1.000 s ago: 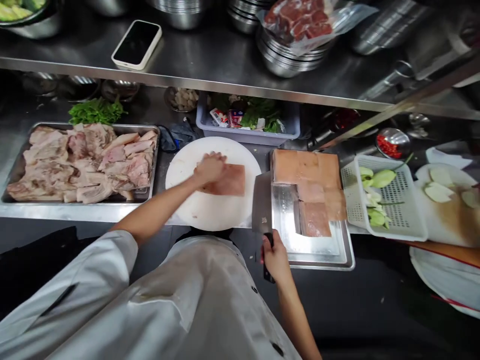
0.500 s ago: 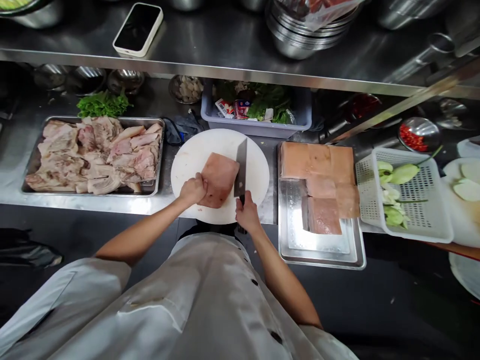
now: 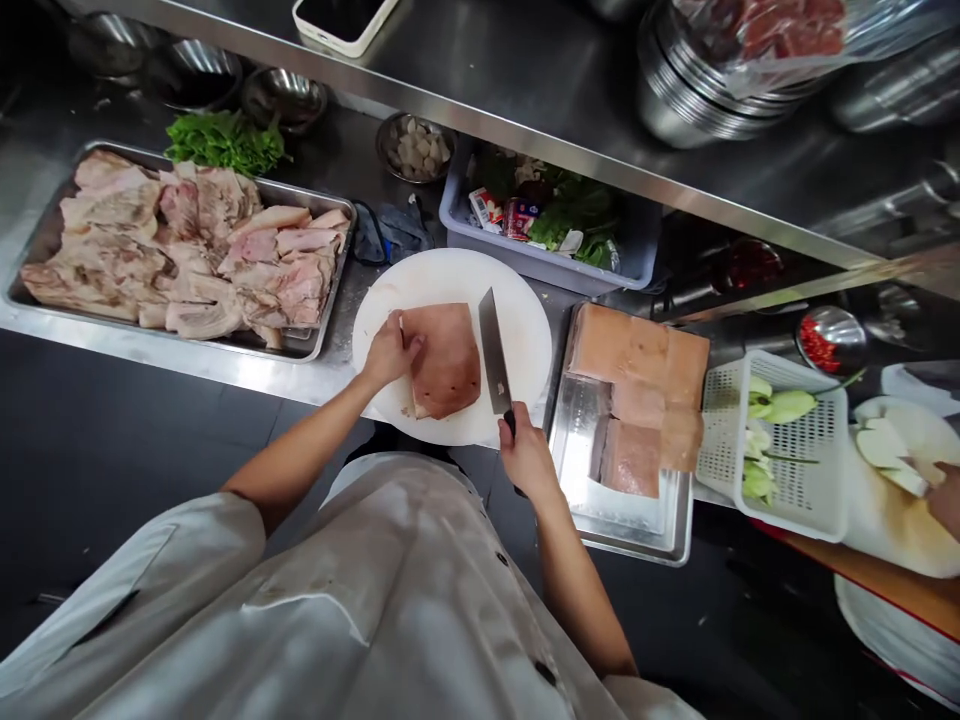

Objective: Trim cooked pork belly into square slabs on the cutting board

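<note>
A square slab of pork (image 3: 444, 360), skin side up, lies on the round white cutting board (image 3: 523, 300). My left hand (image 3: 390, 352) is closed on the slab's left edge, its thumb on top and its other fingers partly hidden. In my right hand (image 3: 528, 455) is the black handle of a cleaver (image 3: 493, 350). The blade is just right of the slab, apart from it, and points away from me over the board. To the right, more square pork slabs (image 3: 634, 455) lie skin side up on a metal tray (image 3: 637, 535).
Left of the board, a metal tray (image 3: 324, 330) holds pale meat pieces. Behind stand a grey bin (image 3: 525, 262) of scraps and a bowl (image 3: 415, 148) of white chunks. A metal shelf (image 3: 525, 110) overhangs the counter. At far right are a white basket (image 3: 799, 490) and another person's hand (image 3: 946, 495).
The slab has turned to sit squarer on the board, and my left hand has shifted up its left edge. The cleaver has moved away from the slab's edge. The whole view has tilted.
</note>
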`<state>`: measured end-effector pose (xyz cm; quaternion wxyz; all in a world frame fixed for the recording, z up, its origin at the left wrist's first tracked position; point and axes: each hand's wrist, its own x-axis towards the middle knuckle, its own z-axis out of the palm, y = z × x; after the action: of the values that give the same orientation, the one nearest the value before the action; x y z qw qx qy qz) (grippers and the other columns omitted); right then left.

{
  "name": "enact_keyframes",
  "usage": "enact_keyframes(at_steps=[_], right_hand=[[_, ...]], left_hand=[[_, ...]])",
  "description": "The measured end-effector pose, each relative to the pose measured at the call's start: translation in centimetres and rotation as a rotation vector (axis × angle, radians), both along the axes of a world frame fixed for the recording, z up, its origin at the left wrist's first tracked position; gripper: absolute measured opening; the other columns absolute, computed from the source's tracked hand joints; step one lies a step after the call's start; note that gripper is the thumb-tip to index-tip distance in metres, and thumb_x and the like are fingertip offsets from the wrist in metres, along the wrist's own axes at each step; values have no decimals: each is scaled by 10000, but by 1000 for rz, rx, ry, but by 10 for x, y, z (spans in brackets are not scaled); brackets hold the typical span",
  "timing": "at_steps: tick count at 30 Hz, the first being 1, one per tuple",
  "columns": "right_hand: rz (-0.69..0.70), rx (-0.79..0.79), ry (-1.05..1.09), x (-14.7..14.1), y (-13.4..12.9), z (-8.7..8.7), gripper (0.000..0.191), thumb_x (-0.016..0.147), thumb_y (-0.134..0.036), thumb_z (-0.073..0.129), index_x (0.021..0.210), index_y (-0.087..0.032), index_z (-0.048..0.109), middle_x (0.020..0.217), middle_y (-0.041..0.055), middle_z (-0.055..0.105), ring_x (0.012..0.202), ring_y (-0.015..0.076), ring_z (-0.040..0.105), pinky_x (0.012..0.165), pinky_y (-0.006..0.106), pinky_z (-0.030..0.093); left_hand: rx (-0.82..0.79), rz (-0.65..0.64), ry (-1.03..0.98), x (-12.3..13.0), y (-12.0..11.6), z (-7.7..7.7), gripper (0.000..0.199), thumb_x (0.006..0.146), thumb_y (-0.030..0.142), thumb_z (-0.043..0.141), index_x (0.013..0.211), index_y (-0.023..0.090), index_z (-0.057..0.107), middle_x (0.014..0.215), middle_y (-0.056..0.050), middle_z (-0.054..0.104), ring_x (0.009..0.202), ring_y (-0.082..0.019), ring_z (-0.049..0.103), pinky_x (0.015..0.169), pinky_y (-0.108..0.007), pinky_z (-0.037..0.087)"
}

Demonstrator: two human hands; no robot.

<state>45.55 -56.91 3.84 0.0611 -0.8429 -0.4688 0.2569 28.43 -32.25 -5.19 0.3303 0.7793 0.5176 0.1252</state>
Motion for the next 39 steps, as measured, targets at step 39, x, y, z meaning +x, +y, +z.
enact_keyframes(at_steps=[39], right_hand=[[103,-301,71,-13,48,63,223,1107,-226,357,1303,-157,438,895,109,749,784,264,706,611,304,294]], left_hand=[[244,-309,218,58,-34,28,535,965,386,537,1482,254,583,1629,-157,446,1527,-436,318,1214,-704,225]])
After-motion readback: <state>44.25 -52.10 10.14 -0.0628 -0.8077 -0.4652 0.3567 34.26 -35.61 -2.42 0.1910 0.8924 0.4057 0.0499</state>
